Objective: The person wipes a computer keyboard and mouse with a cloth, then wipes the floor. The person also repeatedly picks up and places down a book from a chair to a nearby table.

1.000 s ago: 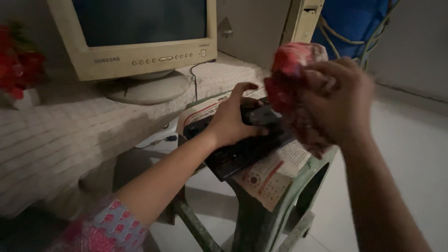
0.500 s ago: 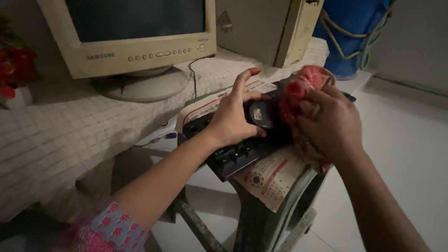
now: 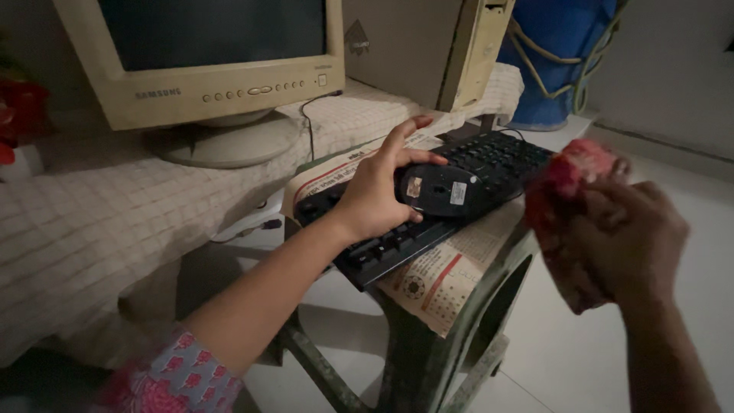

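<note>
My left hand (image 3: 376,193) grips a black computer mouse (image 3: 442,191), turned so its underside with small labels faces up, just above a black keyboard (image 3: 489,162). The keyboard lies on a sheet of newspaper (image 3: 443,277) spread over a green stool (image 3: 451,336). My right hand (image 3: 634,248) is off to the right of the stool, closed around a crumpled red cloth (image 3: 569,180), away from the mouse.
A beige tube monitor (image 3: 206,57) and a beige computer tower (image 3: 428,46) stand on a table with a white woven cover (image 3: 99,222). A blue container (image 3: 554,53) wrapped in rope sits behind. Red flowers (image 3: 19,107) are at the far left. Pale floor lies to the right.
My right hand with the red cloth has pulled away from the mouse, moving right and down. The mouse's underside and the keyboard's right half are now uncovered. My left hand keeps its hold.
</note>
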